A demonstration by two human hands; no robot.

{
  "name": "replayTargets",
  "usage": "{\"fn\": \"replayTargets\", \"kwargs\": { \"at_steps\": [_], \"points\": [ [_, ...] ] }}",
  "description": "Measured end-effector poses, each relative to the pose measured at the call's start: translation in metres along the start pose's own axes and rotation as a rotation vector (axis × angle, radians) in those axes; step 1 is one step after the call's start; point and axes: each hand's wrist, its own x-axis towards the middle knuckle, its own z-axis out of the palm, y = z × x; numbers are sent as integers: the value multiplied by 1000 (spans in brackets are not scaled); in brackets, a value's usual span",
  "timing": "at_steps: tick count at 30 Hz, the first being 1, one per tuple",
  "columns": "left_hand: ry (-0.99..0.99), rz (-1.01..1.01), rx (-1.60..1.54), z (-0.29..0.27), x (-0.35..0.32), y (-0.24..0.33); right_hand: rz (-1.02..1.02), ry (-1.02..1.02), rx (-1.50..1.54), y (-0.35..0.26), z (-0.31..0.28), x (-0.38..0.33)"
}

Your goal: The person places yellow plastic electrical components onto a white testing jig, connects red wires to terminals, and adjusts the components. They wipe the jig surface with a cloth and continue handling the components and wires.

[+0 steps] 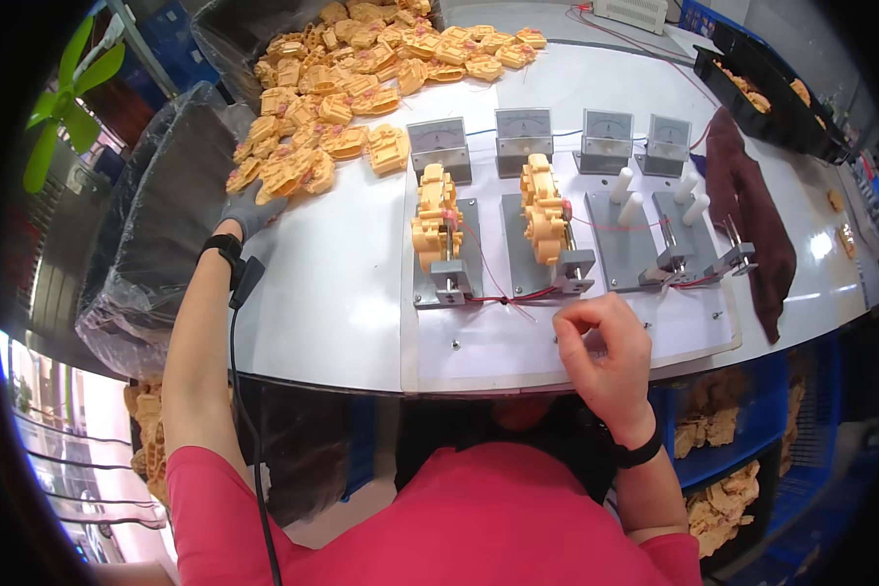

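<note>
My left hand (254,213), in a grey glove, reaches to the near left edge of a heap of yellow-orange plastic housings (337,107). Its fingers look stretched out against the lowest housings; the tips are partly hidden. My right hand (607,356) is bare and hovers over the front edge of a white board (498,361), with fingers curled in and nothing visible in them. On that board, one housing (436,220) stands on the leftmost grey fixture and another housing (543,210) on the fixture beside it. Thin red wires (503,300) run along their metal clamps.
Several analog meters (439,146) line the board's back. Two fixtures at right carry bare white pegs (631,209). A dark red cloth (747,215) lies beside them, with a black tray (772,103) behind. A plastic-lined bin (166,215) stands left, near a green fan (63,103).
</note>
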Motion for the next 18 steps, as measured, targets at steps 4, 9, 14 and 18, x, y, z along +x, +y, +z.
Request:
{"fn": "replayTargets", "kwargs": {
  "at_steps": [4, 9, 14, 18],
  "points": [
    [48, -52, -8, 50, 20, 1, -14, -30, -82, 0, 4, 3],
    [128, -26, 160, 44, -18, 30, -47, -11, -167, 1, 5, 2],
    [127, 55, 206, 40, -49, 21, 51, -72, -128, 0, 0, 4],
    [210, 137, 165, 47, -71, 5, 86, -241, -176, -6, -11, 3]
  ]
}}
